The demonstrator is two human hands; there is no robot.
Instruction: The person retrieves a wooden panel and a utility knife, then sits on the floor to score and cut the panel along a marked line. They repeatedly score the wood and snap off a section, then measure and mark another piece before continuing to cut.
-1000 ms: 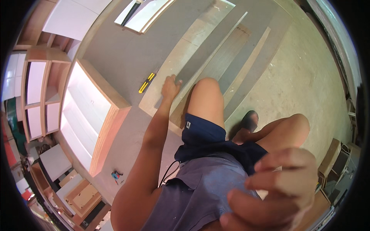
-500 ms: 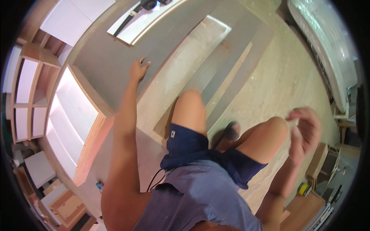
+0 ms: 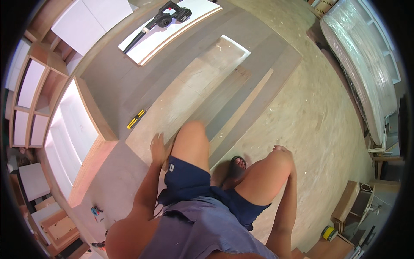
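My left hand point(image 3: 158, 147) is open and empty, its fingers stretched out at the near end of a long pale board point(image 3: 189, 88), beside my left knee. A yellow and black utility knife point(image 3: 136, 119) lies on the grey sheet point(image 3: 125, 93), just left of that board. My right hand point(image 3: 283, 152) rests on my right knee with nothing in it; its fingers lie loosely over the knee and are only partly visible. Right of the pale board are a narrower brownish board point(image 3: 220, 93) and a thin light strip point(image 3: 248, 101).
A black handheld blower point(image 3: 166, 19) lies on white panels point(image 3: 146, 52) at the far side. An open white-lined cabinet frame point(image 3: 97, 134) stands at left, near shelf units point(image 3: 39, 93). Plastic-wrapped panels point(image 3: 360, 60) lean at right. A yellow roll point(image 3: 329, 233) sits lower right.
My left hand has drawn back toward my left knee from over the grey sheet. My right hand has lowered onto my right knee. The utility knife now shows; the view has shifted.
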